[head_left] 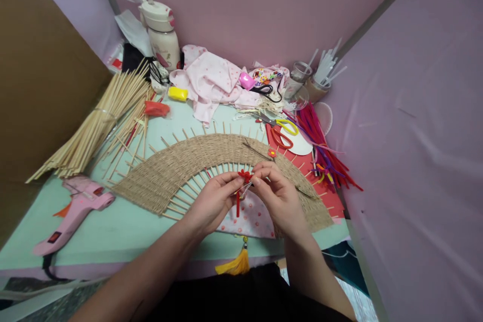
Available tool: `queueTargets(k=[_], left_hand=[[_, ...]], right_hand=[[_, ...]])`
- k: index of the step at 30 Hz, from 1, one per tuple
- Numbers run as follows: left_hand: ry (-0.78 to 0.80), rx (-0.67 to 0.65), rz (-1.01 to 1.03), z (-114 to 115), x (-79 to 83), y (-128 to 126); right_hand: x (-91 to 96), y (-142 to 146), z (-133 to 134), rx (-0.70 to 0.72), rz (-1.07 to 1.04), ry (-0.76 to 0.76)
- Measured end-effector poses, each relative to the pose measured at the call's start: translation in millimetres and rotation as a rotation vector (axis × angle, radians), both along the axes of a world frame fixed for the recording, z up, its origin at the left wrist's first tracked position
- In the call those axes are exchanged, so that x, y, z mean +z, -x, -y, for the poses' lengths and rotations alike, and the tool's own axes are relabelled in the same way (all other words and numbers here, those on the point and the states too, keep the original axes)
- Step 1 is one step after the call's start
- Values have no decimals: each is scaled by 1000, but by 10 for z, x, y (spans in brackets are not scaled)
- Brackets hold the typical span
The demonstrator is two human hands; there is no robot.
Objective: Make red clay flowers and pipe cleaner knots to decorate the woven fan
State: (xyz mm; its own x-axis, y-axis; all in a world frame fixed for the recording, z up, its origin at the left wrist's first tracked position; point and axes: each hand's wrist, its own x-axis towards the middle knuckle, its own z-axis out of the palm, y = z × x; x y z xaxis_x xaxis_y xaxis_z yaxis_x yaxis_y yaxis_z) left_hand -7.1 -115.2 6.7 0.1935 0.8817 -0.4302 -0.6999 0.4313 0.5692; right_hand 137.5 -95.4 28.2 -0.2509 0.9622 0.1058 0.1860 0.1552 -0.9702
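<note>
Both hands meet over the inner edge of a woven fan, whose thin sticks poke out along its curves. My left hand pinches a small red pipe-cleaner flower, with a red strip hanging below it. From the other side my right hand has its fingers closed at the flower, where thin pale strands show; its exact grip is partly hidden. On the fan lies a dark twig with a small red flower with a yellow centre. Below are a pink dotted cloth and a yellow tassel.
A pink glue gun and a bundle of wooden sticks lie left. Scissors and red and purple pipe cleaners lie right. At the back stand a bottle, crumpled pink fabric and a jar of white sticks.
</note>
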Motion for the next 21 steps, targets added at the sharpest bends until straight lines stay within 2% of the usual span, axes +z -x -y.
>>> queueTargets(k=[14, 17, 21], left_hand=[[27, -146, 5, 31, 7, 86], [31, -134, -24, 36, -1, 82], [48, -9, -16, 1, 4, 76]], right_hand=[[9, 15, 18, -36, 89, -72], [7, 16, 24, -46, 105, -93], [8, -2, 22, -61, 114, -133]])
